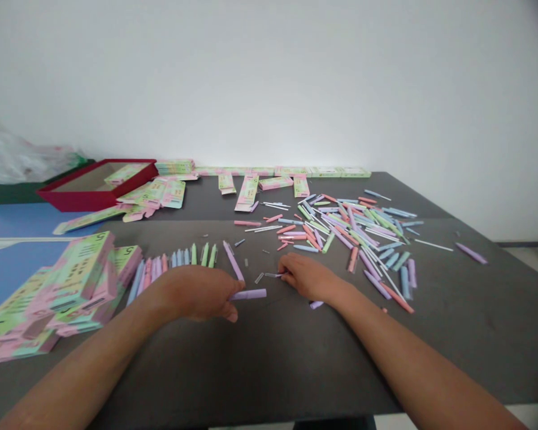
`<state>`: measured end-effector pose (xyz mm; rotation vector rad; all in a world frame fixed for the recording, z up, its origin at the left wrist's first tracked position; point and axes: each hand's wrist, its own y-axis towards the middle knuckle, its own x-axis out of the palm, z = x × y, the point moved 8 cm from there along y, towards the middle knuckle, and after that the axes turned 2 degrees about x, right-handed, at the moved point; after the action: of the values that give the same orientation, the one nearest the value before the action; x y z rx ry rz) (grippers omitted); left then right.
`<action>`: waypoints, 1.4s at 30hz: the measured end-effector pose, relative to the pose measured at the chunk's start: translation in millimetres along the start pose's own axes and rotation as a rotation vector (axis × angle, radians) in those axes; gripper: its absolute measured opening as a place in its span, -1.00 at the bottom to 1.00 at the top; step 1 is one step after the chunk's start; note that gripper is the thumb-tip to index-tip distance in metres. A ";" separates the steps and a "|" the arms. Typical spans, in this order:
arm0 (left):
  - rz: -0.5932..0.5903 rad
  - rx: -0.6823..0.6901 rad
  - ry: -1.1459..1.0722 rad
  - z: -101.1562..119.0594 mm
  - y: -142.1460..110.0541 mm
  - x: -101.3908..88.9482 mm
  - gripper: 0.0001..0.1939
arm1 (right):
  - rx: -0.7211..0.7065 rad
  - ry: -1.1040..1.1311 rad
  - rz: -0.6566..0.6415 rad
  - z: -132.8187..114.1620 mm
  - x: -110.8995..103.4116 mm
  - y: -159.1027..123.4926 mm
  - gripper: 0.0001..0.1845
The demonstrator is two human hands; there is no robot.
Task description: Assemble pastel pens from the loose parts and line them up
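Observation:
My left hand (202,292) is closed on a light purple pen barrel (253,294), which points right from the fingers. A whole purple pen (233,260) lies against those fingertips. My right hand (305,276) pinches a small slim part with a clear end (271,275), just above the table. Beside that end lies a tiny clear piece (259,278). Part of another purple piece (316,304) shows under the right wrist. Left of the purple pen stretches a row of assembled pens, green (213,255), blue, pink and purple, partly hidden by my left hand.
Loose pen parts and white refills (341,224) are heaped at the right of the dark table (287,364). Printed cartons (78,272) are piled at the left. A red box (85,197) stands behind them. More cartons (327,172) line the wall.

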<state>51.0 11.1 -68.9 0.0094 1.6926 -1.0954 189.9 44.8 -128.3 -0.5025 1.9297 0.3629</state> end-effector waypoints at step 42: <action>0.002 -0.037 -0.020 -11.1 -9.4 -4.0 -0.45 | 0.051 0.083 0.140 -12.7 -13.9 -0.7 -0.89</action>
<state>39.7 15.0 -59.7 -0.0235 1.6946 -1.0596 185.1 40.7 -110.6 -0.3547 2.0551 0.3875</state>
